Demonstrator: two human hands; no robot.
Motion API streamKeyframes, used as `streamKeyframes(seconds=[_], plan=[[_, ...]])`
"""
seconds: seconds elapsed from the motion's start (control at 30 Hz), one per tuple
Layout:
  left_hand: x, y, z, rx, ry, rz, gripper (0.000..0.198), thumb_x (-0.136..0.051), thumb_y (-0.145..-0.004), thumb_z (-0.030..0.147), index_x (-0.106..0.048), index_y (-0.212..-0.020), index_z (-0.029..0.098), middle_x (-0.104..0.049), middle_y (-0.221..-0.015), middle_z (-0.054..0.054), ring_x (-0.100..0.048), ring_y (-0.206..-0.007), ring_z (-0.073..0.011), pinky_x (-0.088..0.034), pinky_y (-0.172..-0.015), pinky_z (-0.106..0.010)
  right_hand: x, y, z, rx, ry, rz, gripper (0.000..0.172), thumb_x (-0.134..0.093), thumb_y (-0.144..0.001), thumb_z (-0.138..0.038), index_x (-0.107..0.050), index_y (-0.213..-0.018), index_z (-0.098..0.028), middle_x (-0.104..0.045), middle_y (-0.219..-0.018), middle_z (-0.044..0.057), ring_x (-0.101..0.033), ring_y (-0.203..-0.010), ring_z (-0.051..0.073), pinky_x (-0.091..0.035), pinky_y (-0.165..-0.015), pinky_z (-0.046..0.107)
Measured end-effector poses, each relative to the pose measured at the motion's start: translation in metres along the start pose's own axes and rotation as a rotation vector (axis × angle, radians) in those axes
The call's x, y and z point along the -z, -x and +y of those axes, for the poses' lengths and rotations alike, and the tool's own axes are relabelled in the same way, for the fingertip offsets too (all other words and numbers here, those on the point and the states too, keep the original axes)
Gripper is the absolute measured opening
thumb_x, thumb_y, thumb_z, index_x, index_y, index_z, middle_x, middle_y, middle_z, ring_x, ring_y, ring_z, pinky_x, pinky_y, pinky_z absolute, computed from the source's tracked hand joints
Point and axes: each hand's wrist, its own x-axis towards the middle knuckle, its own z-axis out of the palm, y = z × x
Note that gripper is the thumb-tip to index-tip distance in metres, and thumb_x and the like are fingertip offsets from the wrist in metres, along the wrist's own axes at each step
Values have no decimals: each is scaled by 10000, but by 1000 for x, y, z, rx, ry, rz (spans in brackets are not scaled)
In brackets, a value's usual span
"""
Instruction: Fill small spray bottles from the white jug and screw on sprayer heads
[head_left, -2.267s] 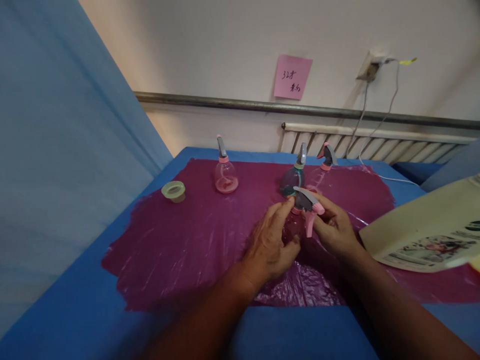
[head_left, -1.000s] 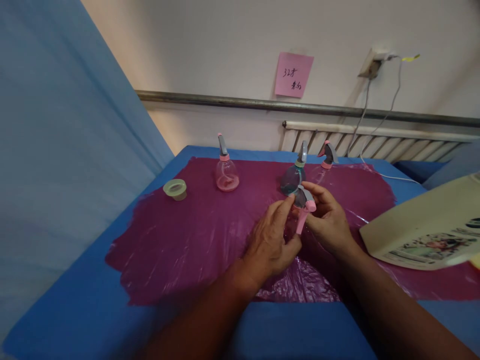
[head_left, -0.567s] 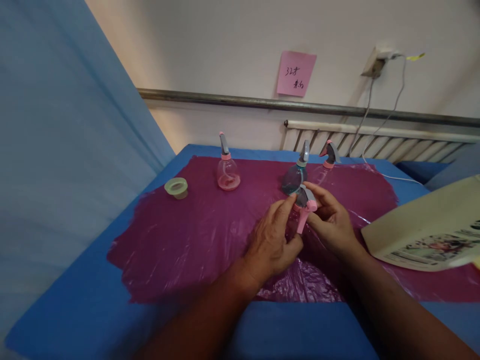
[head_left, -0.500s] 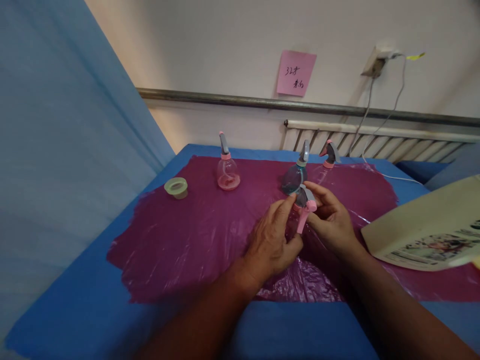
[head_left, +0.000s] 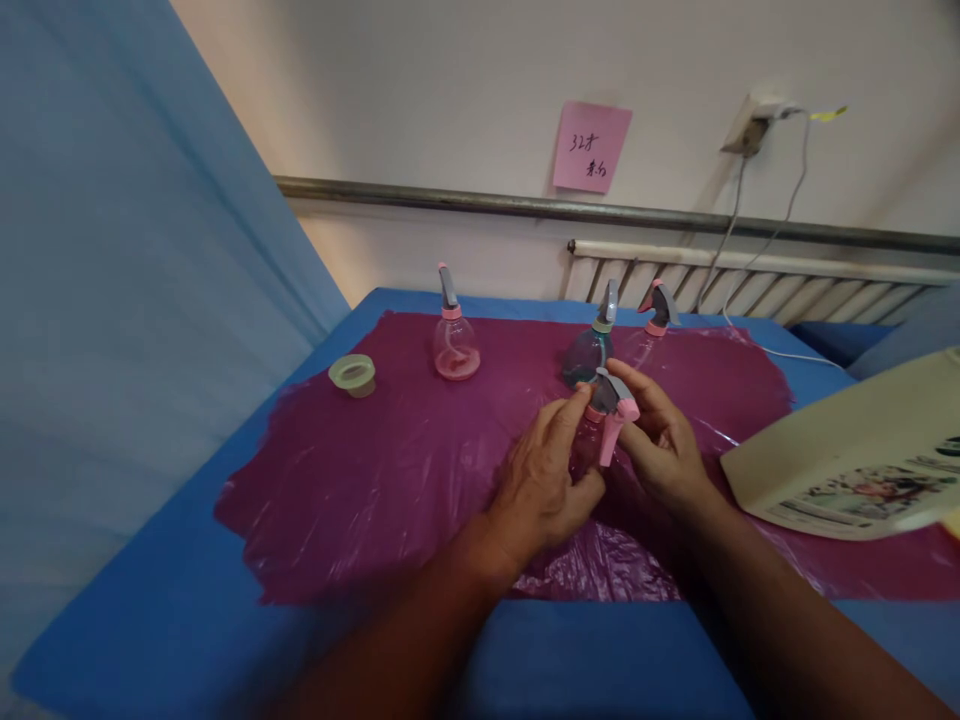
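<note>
A clear spray bottle with a grey head and pink trigger (head_left: pixel 613 440) stands between my two hands on the purple plastic sheet (head_left: pixel 390 470). My left hand (head_left: pixel 544 480) is wrapped round the bottle's body from the left. On the other side, my right hand (head_left: pixel 664 440) has its fingers closed at the spray head. Part of the bottle's body is hidden by my fingers. Just behind stands a spray bottle of teal liquid (head_left: pixel 587 358), and beside it another with a pink collar (head_left: pixel 657 328). Farther left is a spray bottle holding some pink liquid (head_left: pixel 457 362).
A small pale green tub (head_left: pixel 352 375) sits at the left of the sheet. A large cream jug (head_left: pixel 840 450) with a printed label lies at the right. Blue cloth (head_left: pixel 172 580) covers the table. A pink note (head_left: pixel 592 147) and a socket with cables (head_left: pixel 750 130) are on the wall.
The spray head between my hands has turned slightly, its pink trigger shifting a little to the right. My hands have barely moved.
</note>
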Motion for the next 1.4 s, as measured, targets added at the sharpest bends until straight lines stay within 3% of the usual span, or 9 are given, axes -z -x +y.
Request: streamKeyframes(seconds=[0.1, 0.3, 0.53, 0.73, 0.9, 1.17, 1.4], plan=[[-1, 1, -3, -5, -14, 3, 1058, -721, -904, 97, -261, -1812, 381, -541, -1739, -102, -573, -1595, -342, -531, -1326, -584, 2, -1, 2, 20, 26, -3, 553, -923, -947, -432, -762, -1470, -350, -838, -1398, 79, -816, -1149, 260, -661, -982, 413], [-2, 0, -4, -5, -15, 6, 1028, -709, -927, 118, -259, -1811, 386, -544, -1740, -102, -593, -1581, -328, -550, -1306, -569, 6, -8, 13, 20, 3, 14, 637, -1002, -861, -361, -744, -1444, -346, -863, -1207, 50, -811, -1094, 239, -654, -973, 396], [0, -3, 2, 30, -4, 7, 975, -721, -939, 129, -314, -1788, 380, -584, -1702, -93, -621, -1545, -320, -568, -1287, -553, 2, -11, 23, 44, 7, 47, 697, -1007, -829, -298, -721, -1459, -384, -810, -1268, 21, -775, -1037, 206, -644, -1021, 416], [2, -3, 1, 30, 4, -9, 1014, -713, -914, 100, -306, -1793, 399, -553, -1738, -91, -587, -1591, -329, -534, -1322, -573, 5, -4, 15, 81, 19, -44, 682, -926, -951, -403, -656, -1577, -399, -804, -1420, 69, -778, -1291, 276, -633, -1150, 503], [1, -2, 1, 24, -7, 3, 1039, -719, -906, 101, -288, -1802, 400, -540, -1743, -98, -578, -1595, -341, -532, -1320, -595, 4, 0, 7, 16, 28, -44, 609, -892, -992, -443, -685, -1561, -372, -853, -1327, 77, -825, -1160, 271, -673, -1081, 513], [-1, -4, 1, 18, 3, 26, 988, -711, -933, 106, -313, -1784, 412, -561, -1736, -89, -599, -1581, -323, -559, -1301, -582, 5, -5, 16, -6, -4, -8, 638, -975, -917, -406, -708, -1496, -396, -857, -1312, 56, -800, -1255, 290, -596, -1203, 572], [-5, -4, -2, -3, 11, 20, 1000, -718, -975, 180, -205, -1818, 340, -562, -1746, -145, -600, -1595, -359, -551, -1305, -632, 4, -7, 12, 24, 4, 1, 694, -1001, -880, -432, -692, -1499, -390, -861, -1236, 51, -812, -1201, 283, -646, -1093, 506]])
